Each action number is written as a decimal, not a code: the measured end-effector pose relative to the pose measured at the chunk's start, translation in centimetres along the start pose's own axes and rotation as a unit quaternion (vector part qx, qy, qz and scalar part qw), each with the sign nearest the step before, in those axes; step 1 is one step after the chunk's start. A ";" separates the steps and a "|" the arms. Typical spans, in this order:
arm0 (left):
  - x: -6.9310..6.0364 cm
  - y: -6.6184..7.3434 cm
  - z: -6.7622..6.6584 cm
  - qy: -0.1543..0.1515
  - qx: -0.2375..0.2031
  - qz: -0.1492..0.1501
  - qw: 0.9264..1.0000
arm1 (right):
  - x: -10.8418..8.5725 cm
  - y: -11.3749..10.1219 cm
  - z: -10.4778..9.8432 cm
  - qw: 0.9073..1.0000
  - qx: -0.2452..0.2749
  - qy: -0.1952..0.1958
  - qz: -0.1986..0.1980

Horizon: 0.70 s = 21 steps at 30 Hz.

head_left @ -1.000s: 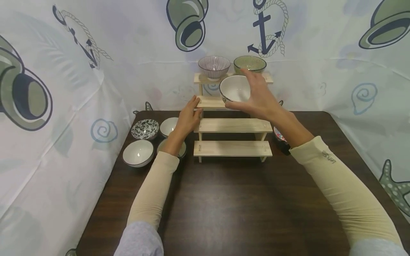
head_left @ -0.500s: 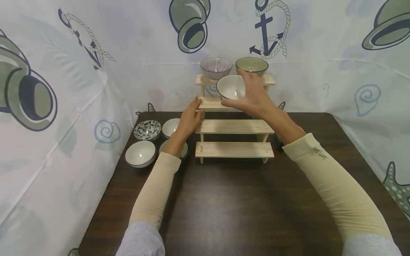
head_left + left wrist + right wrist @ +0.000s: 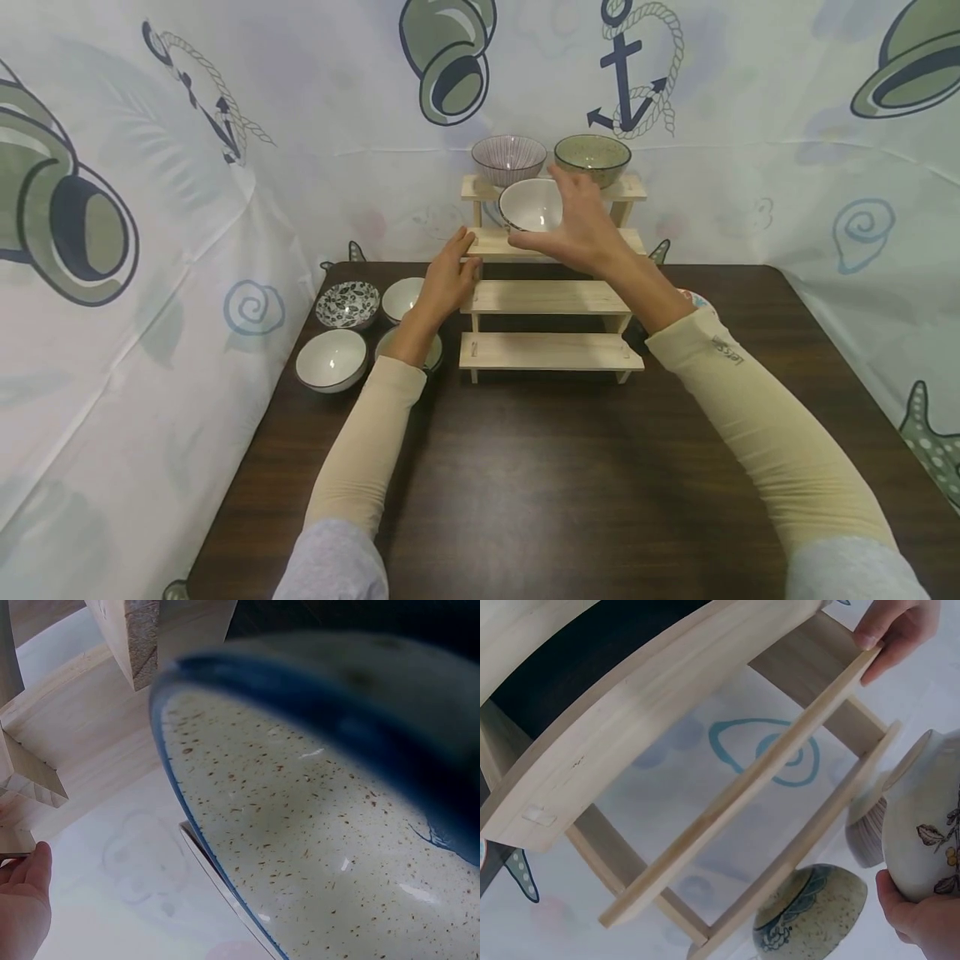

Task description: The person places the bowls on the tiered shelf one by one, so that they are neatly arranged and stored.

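Observation:
My right hand [image 3: 583,223] holds a white bowl [image 3: 530,207] by its right side, thumb below and fingers at the rim. The bowl is tilted above the second-highest board of a wooden tiered stand [image 3: 551,297]. Seen from the right wrist, the outside of this bowl has brown leafy sprigs. My left hand [image 3: 447,279] grips the left end of that same board, with its thumb and fingers around the edge in the right wrist view. On the top board stand a purple-striped bowl [image 3: 509,160] and a green bowl [image 3: 592,157].
Left of the stand, a black-and-white floral bowl [image 3: 348,305], two white bowls [image 3: 332,360] and a partly hidden greenish bowl [image 3: 433,354] sit on the dark table [image 3: 525,483]. A colourful rim [image 3: 695,298] shows behind the right forearm. A speckled bowl [image 3: 300,825] fills much of the left wrist view.
My right hand has carried the white bowl a little leftward above the board. The left hand keeps its grip on the stand, and the head view has shifted slightly.

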<state>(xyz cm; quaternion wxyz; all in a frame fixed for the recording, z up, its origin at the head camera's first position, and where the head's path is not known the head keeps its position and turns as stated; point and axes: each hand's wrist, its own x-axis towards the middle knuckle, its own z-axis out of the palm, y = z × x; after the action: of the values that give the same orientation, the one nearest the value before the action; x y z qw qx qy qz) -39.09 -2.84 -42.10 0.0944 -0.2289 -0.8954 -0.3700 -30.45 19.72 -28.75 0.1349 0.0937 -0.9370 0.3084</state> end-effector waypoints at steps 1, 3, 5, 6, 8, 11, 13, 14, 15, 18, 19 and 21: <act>0.0 0.0 0.0 0.000 -0.002 0.000 1.000 | 0.1 0.0 0.1 1.000 0.001 0.000 0.001; 0.0 0.0 -0.1 -0.001 -0.002 0.001 1.000 | 0.2 0.0 0.3 1.000 -0.001 0.001 0.001; 0.0 0.0 -0.1 -0.001 -0.002 0.002 1.000 | 0.4 0.1 0.4 1.000 -0.001 0.004 0.000; 0.0 0.1 -0.1 -0.001 -0.003 0.003 1.000 | 0.4 0.1 0.5 1.000 -0.002 0.006 0.000; 0.1 0.1 -0.1 -0.001 -0.004 0.005 1.000 | 0.6 0.3 0.6 1.000 -0.004 0.009 0.001; 0.2 0.3 0.1 0.000 -0.009 0.006 1.000 | 0.7 0.5 0.8 1.000 -0.008 0.012 0.005; 0.2 0.2 0.2 -0.001 -0.008 0.004 1.000 | 0.7 0.6 1.0 1.000 -0.009 0.013 0.009; 0.2 0.2 0.3 -0.001 -0.008 0.003 1.000 | 0.7 0.6 1.1 1.000 -0.009 0.013 0.010; 0.1 0.1 0.3 -0.001 -0.008 0.000 1.000 | 0.8 0.6 1.2 1.000 -0.008 0.014 0.011; 0.0 0.0 0.3 0.001 -0.004 -0.001 1.000 | 0.8 0.6 1.5 1.000 -0.005 0.013 0.013; 0.0 0.0 0.3 0.001 -0.004 -0.001 1.000 | 0.9 0.6 1.6 1.000 -0.005 0.013 0.013; -0.1 -0.1 0.1 0.004 -0.001 0.003 1.000 | 1.1 0.5 1.8 1.000 -0.010 0.011 0.013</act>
<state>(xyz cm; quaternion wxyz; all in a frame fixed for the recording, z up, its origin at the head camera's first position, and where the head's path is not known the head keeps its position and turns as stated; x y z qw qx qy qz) -39.06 -2.81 -42.24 0.0985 -0.2305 -0.8938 -0.3719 -31.92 18.92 -30.07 0.1424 0.0767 -0.9396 0.3018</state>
